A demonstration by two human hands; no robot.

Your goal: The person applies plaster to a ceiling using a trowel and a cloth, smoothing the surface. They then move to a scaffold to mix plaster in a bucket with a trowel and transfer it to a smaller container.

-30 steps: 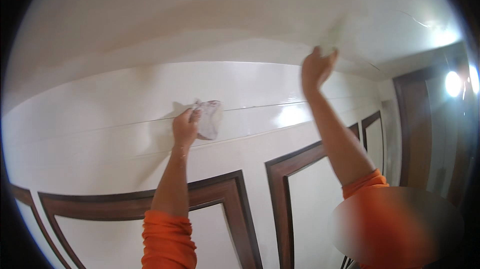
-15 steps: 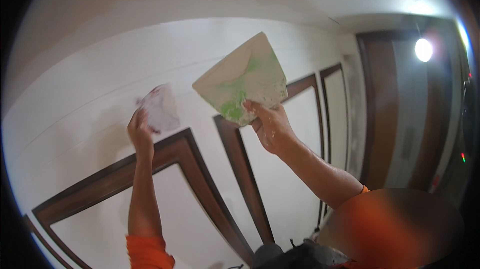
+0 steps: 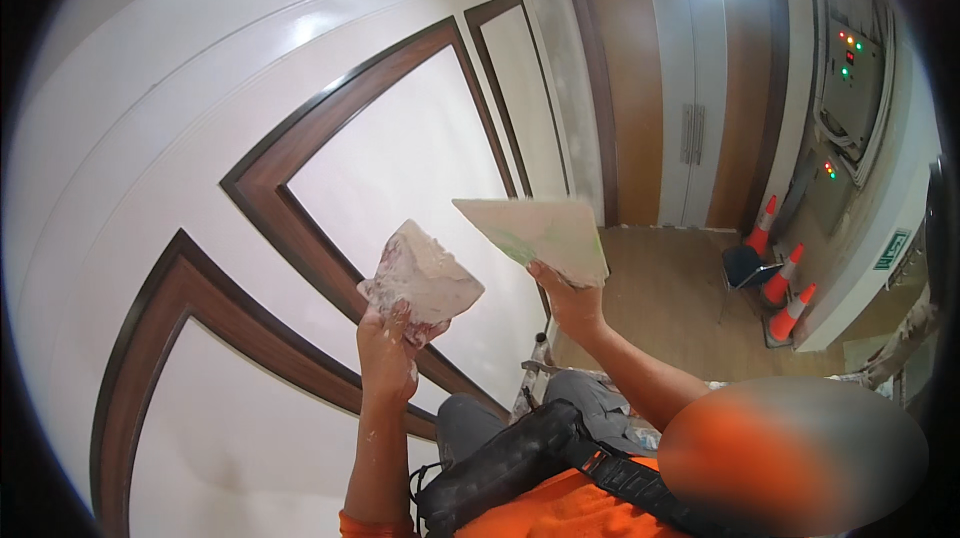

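My left hand [image 3: 387, 358] grips a putty spreader [image 3: 428, 276], a flat, roughly square blade smeared with off-white putty and reddish-purple stains. To its right, my right hand [image 3: 574, 308] is closed on a second putty spreader [image 3: 550, 230], wider and pale, with green showing through its putty coating. The two blades are held up in front of me, close together but apart. Neither touches the white wall [image 3: 230, 88] behind. Flecks of putty stick to my left hand and wrist.
Dark brown wood frames [image 3: 300, 148] line the wall. Ahead at the right are a double door [image 3: 685, 98] and wooden floor [image 3: 650, 288]. Orange cones [image 3: 790, 316], a dark chair [image 3: 748, 266] and a control panel [image 3: 850, 68] with coloured lights stand along the right side.
The view has swung down and right, bringing the doors, floor and cones into sight. Both hands have come down from the upper wall, and the spreaders are nearer each other.
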